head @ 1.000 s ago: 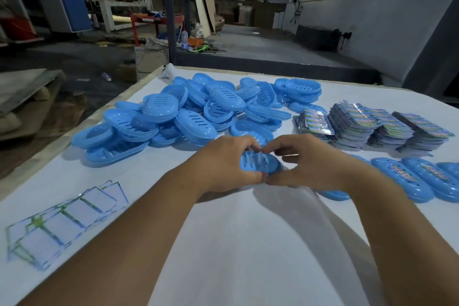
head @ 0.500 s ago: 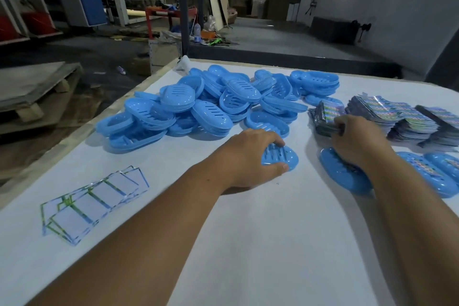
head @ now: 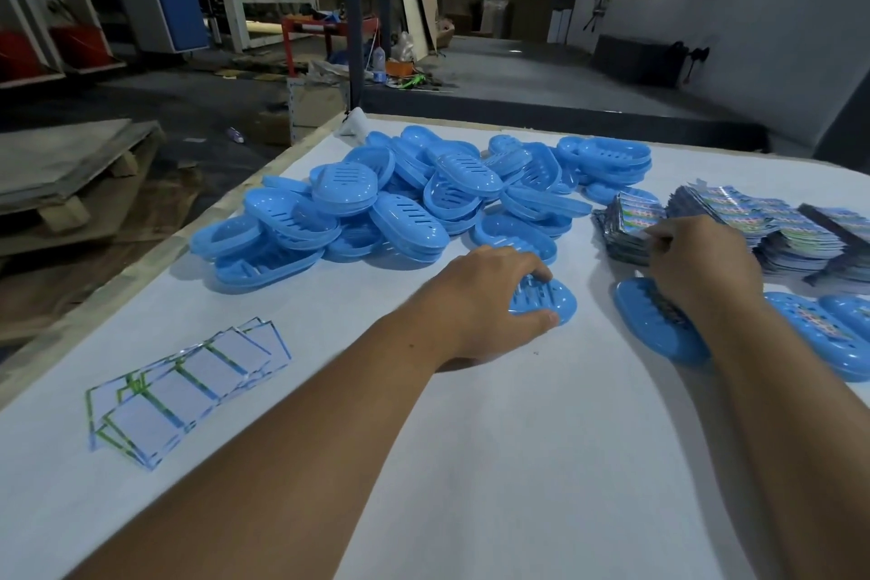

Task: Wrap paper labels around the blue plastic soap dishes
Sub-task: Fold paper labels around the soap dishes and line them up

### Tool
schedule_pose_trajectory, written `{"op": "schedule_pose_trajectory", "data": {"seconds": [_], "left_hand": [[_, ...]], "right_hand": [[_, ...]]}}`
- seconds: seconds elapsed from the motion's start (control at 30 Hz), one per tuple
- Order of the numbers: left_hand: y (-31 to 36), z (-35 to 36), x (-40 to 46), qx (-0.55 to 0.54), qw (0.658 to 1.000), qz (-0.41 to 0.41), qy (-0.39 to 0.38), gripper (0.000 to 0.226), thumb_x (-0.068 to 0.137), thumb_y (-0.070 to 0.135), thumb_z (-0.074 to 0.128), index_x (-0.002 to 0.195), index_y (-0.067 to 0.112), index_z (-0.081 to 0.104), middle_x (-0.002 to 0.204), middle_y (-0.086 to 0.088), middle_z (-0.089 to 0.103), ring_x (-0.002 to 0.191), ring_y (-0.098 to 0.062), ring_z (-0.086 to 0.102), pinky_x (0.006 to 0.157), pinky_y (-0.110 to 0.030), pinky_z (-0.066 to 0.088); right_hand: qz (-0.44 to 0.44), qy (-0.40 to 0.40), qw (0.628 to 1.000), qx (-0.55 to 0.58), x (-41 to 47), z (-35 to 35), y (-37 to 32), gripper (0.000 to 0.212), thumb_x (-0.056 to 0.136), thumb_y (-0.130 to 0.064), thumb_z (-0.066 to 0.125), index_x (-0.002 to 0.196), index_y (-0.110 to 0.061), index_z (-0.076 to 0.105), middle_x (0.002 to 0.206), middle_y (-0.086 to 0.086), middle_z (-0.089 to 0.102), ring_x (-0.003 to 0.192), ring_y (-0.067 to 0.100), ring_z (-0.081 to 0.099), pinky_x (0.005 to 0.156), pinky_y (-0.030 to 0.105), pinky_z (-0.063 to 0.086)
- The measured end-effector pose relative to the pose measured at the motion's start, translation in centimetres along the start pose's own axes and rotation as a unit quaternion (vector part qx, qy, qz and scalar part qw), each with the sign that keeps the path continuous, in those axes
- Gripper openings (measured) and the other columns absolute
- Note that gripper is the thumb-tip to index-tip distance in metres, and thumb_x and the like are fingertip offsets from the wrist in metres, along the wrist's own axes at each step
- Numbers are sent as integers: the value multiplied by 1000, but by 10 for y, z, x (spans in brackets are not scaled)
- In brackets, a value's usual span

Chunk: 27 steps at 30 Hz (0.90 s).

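No writing is legible on the stacked colourful paper labels (head: 633,221); right hand (head: 701,259) pinches them. Left hand (head: 489,297) grips a slotted blue plastic soap dish (head: 548,304); heaped blue dishes (head: 400,203) at eleven o'clock.

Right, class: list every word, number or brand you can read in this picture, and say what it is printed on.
None can be read.
Label stacks: colourful print, too blurred.
Flat sheets: only green and blue borders show.
Wrapped soap dish: label print too small.
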<state>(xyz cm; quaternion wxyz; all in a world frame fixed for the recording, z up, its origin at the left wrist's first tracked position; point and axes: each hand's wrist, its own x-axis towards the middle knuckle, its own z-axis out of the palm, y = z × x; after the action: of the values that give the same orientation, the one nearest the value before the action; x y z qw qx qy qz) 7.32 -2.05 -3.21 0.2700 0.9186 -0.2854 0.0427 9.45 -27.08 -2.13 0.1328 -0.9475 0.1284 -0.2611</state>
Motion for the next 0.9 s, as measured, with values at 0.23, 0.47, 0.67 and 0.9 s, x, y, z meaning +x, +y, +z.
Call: {"op": "schedule_pose_trajectory", "data": {"seconds": [0.23, 0.47, 0.67, 0.9], "left_hand": [[1, 3, 8, -58, 995, 2, 76, 30, 91, 45, 67, 115, 26, 68, 114, 12, 65, 110, -5, 53, 90, -24, 43], [-2, 3, 20, -247, 945, -102, 187, 50, 96, 56, 50, 83, 14, 74, 78, 3, 75, 81, -15, 70, 83, -37, 55], [-10, -9, 32, -337, 892, -189, 236, 36, 93, 39, 64, 77, 9, 75, 64, 1, 72, 53, -4, 56, 63, -27, 47], [-11, -9, 28, -348, 909, -133, 189, 13, 90, 29, 73, 87, 17, 77, 84, -5, 78, 80, -19, 74, 79, -39, 61]], "right_hand": [[-4, 90, 995, 41, 4, -10, -8, 19, 94, -23, 62, 103, -17, 78, 101, 13, 73, 106, 41, 53, 84, 43, 49], [-172, 138, 955, 198, -24, -16, -52, 6, 81, -7, 79, 82, -13, 76, 84, 2, 70, 85, 25, 52, 79, 24, 31], [-221, -31, 932, 286, -50, -10, -79, 20, 72, -14, 89, 82, -26, 76, 96, -4, 65, 98, 20, 60, 85, 33, 45], [-27, -154, 850, 503, -50, -8, -81, 25, 83, -35, 83, 93, -22, 64, 110, 2, 72, 102, 18, 70, 81, 35, 59]]}}
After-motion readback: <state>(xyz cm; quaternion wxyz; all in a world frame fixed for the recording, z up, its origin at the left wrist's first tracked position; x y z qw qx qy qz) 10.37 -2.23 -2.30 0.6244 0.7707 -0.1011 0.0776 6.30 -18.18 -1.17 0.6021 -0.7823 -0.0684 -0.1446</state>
